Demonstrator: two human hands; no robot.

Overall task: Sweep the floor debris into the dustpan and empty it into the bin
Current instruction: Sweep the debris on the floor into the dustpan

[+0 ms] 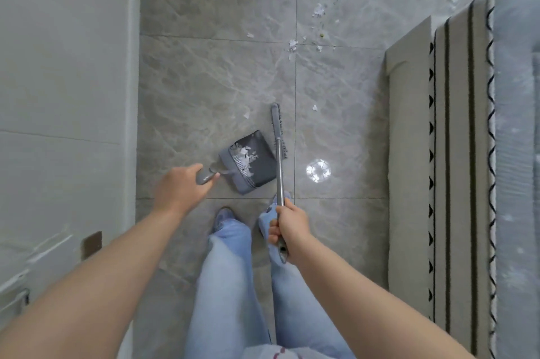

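My left hand [181, 187] grips the grey handle of a grey dustpan [249, 167] that sits low over the tiled floor, with white paper scraps [247, 155] lying inside it. My right hand [289, 225] is closed around the metal pole of a broom [280, 171]; its grey head [277, 128] rests on the floor just right of the pan. More white scraps and small bits [293, 46] are scattered on the tiles farther ahead, with single pieces [247, 114] nearer the pan. No bin is in view.
A pale wall or cabinet face [67, 95] runs along the left. A beige rug with black stripes and a patterned border [455, 154] lies to the right. My legs in light jeans [230, 271] stand just behind the pan. A bright light reflection [318, 170] shows on the floor.
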